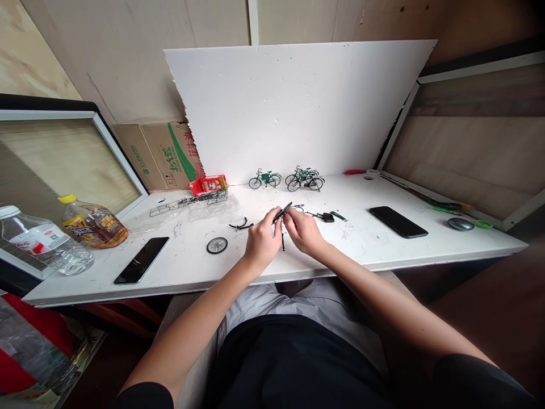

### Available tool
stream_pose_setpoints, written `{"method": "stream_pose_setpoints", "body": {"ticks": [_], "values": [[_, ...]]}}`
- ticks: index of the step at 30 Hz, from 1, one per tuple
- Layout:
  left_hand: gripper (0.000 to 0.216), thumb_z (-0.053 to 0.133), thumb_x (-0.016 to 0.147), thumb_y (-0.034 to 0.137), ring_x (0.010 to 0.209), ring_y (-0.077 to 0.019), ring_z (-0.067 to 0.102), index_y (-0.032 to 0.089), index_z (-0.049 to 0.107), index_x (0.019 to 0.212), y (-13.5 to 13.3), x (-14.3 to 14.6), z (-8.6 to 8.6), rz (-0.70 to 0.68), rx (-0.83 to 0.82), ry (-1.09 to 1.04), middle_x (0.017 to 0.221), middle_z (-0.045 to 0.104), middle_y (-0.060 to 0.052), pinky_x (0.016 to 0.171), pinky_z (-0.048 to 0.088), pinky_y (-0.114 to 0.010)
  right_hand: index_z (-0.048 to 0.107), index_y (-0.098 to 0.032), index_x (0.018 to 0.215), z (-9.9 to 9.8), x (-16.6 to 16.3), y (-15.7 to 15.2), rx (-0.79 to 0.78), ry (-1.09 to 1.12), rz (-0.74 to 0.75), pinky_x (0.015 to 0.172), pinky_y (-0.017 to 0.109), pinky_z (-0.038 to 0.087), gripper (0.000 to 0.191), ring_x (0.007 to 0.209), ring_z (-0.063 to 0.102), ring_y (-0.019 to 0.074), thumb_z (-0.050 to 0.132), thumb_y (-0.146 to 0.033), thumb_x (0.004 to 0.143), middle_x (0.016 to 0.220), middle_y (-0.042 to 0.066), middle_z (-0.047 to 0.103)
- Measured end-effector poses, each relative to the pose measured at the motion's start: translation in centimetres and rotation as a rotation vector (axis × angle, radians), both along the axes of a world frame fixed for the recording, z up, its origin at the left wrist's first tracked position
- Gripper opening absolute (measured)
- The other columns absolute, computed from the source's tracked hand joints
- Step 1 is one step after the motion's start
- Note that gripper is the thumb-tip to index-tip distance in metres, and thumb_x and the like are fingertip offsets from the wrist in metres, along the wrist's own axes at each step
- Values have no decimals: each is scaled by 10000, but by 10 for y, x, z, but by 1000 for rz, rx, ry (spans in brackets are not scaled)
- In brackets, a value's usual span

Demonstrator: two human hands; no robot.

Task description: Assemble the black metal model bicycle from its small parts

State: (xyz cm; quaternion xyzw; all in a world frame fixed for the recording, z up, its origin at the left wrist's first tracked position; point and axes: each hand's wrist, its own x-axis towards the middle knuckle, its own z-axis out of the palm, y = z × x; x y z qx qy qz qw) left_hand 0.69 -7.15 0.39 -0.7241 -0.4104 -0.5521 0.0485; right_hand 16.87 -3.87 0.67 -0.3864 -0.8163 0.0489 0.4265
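Observation:
Above the middle of the white table, my left hand (264,240) pinches a thin, dark model bicycle part (283,212), seen nearly edge-on; its exact kind is unclear. My right hand (307,230) is closed at the near end of the same part, fingers touching it. A small black spoked wheel (217,245) lies flat to the left. Curved black pieces (241,224) rest just left of my hands. Beyond my right hand are a black piece (327,217) and a small green piece (339,216). A short black rod (283,243) shows between my wrists.
Assembled model bicycles (264,179) stand before the white foam board (298,108). Black part frames (187,201) and a red packet (208,184) lie back left. Phones (142,260) flank the work area, the other phone (398,221) at right. Bottles (96,221) stand at far left.

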Motion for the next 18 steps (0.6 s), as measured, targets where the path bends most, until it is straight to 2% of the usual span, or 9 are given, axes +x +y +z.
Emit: {"method": "stream_pose_setpoints", "body": {"ticks": [11, 18], "values": [[341, 594, 1005, 145, 1045, -256, 816, 179, 684, 1333, 0, -1, -1, 7, 0, 22, 1239, 802, -122, 932, 667, -349, 404, -246, 817, -2, -3, 2, -100, 157, 82, 617, 296, 298, 252, 592, 402, 158, 427, -330, 1053, 682, -27, 467], [353, 595, 1005, 141, 1062, -261, 812, 166, 679, 1347, 2, -2, -3, 30, 15, 55, 1245, 799, -133, 938, 664, -349, 408, -238, 766, -6, -9, 4, -193, 325, 163, 620, 288, 318, 375, 640, 410, 159, 437, -448, 1076, 688, -23, 462]]}}
